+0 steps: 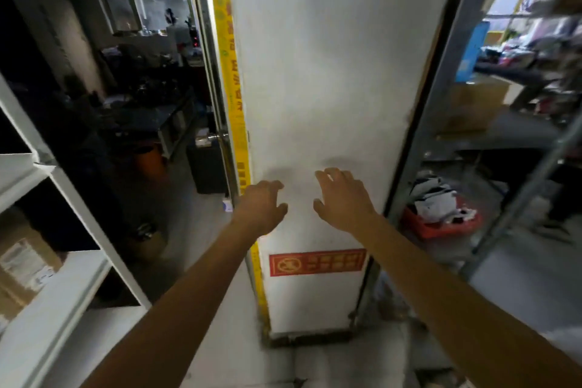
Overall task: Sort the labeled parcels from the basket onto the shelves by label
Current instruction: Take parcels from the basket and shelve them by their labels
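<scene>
This is a storeroom or small warehouse, the back room of a parcel or goods business. Far left of the fingers (327, 175) stands a white shelving unit (72, 198) with a labelled cardboard box (22, 264) on one shelf. Right of the fingers rises a grey metal rack (516, 198); a red plastic basket (441, 224) heaped with white poly-bag parcels (433, 195) sits on the concrete floor beneath it, and a brown carton (472, 107) rests on a higher shelf. Straight beyond the fingers is a white pillar (330, 72) edged with yellow printed tape (233, 72) and bearing a red warning sign (318, 261) below them. Through the doorway at left lies a dark, cluttered workroom.
</scene>
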`<state>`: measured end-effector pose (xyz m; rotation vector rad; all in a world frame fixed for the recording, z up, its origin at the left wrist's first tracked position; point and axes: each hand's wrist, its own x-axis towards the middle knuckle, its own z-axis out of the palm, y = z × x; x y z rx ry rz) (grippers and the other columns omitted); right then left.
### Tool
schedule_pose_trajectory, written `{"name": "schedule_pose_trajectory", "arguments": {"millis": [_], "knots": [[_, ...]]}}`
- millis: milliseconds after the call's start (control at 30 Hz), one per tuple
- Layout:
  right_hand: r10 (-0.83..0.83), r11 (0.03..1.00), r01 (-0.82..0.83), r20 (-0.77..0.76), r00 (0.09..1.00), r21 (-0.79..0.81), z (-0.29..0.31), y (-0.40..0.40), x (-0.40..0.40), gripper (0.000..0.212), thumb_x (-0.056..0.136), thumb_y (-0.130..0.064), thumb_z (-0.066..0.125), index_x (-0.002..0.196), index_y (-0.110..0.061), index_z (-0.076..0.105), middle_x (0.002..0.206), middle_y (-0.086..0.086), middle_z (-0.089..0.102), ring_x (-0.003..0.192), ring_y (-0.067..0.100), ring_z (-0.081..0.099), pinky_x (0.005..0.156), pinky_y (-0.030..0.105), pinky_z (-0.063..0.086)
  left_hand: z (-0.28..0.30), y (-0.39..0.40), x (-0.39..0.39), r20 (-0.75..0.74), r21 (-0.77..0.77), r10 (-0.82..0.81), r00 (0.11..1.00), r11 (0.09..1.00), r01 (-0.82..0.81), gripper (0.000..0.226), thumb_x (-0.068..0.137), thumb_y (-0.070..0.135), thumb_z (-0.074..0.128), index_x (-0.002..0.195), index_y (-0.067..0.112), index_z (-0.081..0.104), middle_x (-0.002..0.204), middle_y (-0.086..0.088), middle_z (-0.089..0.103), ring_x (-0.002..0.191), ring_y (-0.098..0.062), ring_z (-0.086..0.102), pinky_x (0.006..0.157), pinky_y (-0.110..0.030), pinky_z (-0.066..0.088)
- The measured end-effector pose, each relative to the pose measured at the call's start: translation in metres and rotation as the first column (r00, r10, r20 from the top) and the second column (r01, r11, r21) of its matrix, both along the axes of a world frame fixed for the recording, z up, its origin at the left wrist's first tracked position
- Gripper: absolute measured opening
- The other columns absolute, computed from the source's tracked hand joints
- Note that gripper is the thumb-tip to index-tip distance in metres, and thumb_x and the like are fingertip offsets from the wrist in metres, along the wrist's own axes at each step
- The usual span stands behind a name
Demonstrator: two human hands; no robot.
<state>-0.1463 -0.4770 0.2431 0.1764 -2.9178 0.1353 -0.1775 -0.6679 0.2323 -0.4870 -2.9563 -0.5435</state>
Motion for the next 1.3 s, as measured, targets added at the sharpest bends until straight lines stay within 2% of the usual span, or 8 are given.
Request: {"name": "schedule_pose_trajectory", "arguments": {"millis": [200, 333, 467, 600, 767, 900, 1200, 1300], "knots": [[-0.253, 0.967, 0.255, 0.067, 0.965, -0.021, -0.016, 0.128, 0.088, 0.056, 0.094, -0.038, 0.055, 0.141, -0.012, 0.042, 0.144, 0.014, 0.043, 0.128, 0.037, 0.043, 0.101, 0.048, 0.045, -0.011, 0.136, 0.043, -0.017, -0.027, -0.237, 0.971, 0.971, 0.237, 0.052, 0.093, 0.037, 0.062, 0.141, 0.022, 0.05, 0.143, -0.006, 0.054, 0.127, -0.031, 0.05, 0.103, -0.043, 0.044], [-0.423, 0.899, 0.432, 0.117, 0.899, -0.067, -0.034, 0.2, 0.153, 0.057, 0.092, -0.039, 0.057, 0.141, -0.014, 0.043, 0.14, 0.014, 0.047, 0.125, 0.037, 0.047, 0.098, 0.046, 0.047, -0.02, 0.226, 0.071, 0.002, -0.051, -0.444, 0.896, 0.895, 0.444, 0.041, 0.092, 0.034, 0.061, 0.13, 0.019, 0.057, 0.129, -0.011, 0.061, 0.115, -0.035, 0.058, 0.094, -0.042, 0.05], [-0.625, 0.76, 0.644, 0.173, 0.761, -0.089, -0.062, 0.253, 0.219, 0.061, 0.094, -0.044, 0.055, 0.144, -0.013, 0.04, 0.142, 0.014, 0.044, 0.124, 0.039, 0.046, 0.095, 0.048, 0.046, -0.03, 0.311, 0.105, 0.021, -0.02, -0.683, 0.73, 0.73, 0.683, 0.053, 0.089, 0.04, 0.055, 0.137, 0.016, 0.054, 0.131, -0.015, 0.06, 0.118, -0.035, 0.057, 0.098, -0.043, 0.049], [-0.747, 0.603, 0.789, 0.264, 0.611, -0.118, -0.093, 0.287, 0.268, 0.064, 0.094, -0.051, 0.056, 0.144, -0.016, 0.04, 0.146, 0.013, 0.041, 0.13, 0.037, 0.042, 0.101, 0.048, 0.041, -0.055, 0.387, 0.124, 0.106, -0.121, -0.814, 0.571, 0.56, 0.82, 0.033, 0.097, 0.032, 0.051, 0.124, 0.016, 0.061, 0.12, -0.011, 0.064, 0.111, -0.03, 0.061, 0.093, -0.043, 0.051], [-0.845, 0.354, 0.928, 0.384, 0.372, -0.119, -0.114, 0.314, 0.316, 0.059, 0.09, -0.051, 0.056, 0.137, -0.018, 0.042, 0.137, 0.013, 0.048, 0.119, 0.036, 0.051, 0.093, 0.046, 0.047, -0.089, 0.453, 0.141, 0.212, -0.153, -0.868, 0.448, 0.423, 0.893, 0.055, 0.094, 0.033, 0.06, 0.144, 0.018, 0.044, 0.133, -0.014, 0.057, 0.118, -0.032, 0.057, 0.098, -0.04, 0.048], [-0.878, 0.172, 0.969, 0.419, 0.233, -0.178, -0.114, 0.329, 0.337, 0.049, 0.087, -0.053, 0.047, 0.128, -0.025, 0.05, 0.128, 0.009, 0.057, 0.115, 0.033, 0.054, 0.098, 0.052, 0.047, -0.107, 0.488, 0.15, 0.237, -0.177, -0.909, 0.342, 0.306, 0.936, 0.055, 0.092, 0.037, 0.058, 0.142, 0.017, 0.045, 0.129, -0.015, 0.058, 0.108, -0.034, 0.06, 0.089, -0.04, 0.05], [-0.849, 0.005, 0.971, 0.512, 0.131, -0.24, -0.121, 0.377, 0.34, 0.056, 0.092, -0.05, 0.058, 0.133, -0.014, 0.048, 0.133, 0.014, 0.049, 0.123, 0.034, 0.05, 0.103, 0.049, 0.045, -0.117, 0.564, 0.15, 0.264, -0.174, -0.93, 0.257, 0.216, 0.961, 0.057, 0.093, 0.04, 0.057, 0.144, 0.02, 0.042, 0.134, -0.014, 0.053, 0.12, -0.035, 0.052, 0.097, -0.043, 0.048], [-0.859, -0.017, 0.936, 0.484, 0.166, -0.353, -0.135, 0.401, 0.331, 0.035, 0.093, -0.041, 0.057, 0.119, -0.018, 0.055, 0.123, 0.01, 0.057, 0.116, 0.03, 0.055, 0.098, 0.042, 0.046, -0.119, 0.599, 0.152, 0.256, -0.195, -0.929, 0.267, 0.221, 0.956, 0.057, 0.094, 0.041, 0.056, 0.146, 0.022, 0.04, 0.136, -0.013, 0.051, 0.122, -0.035, 0.05, 0.096, -0.042, 0.046]]}}
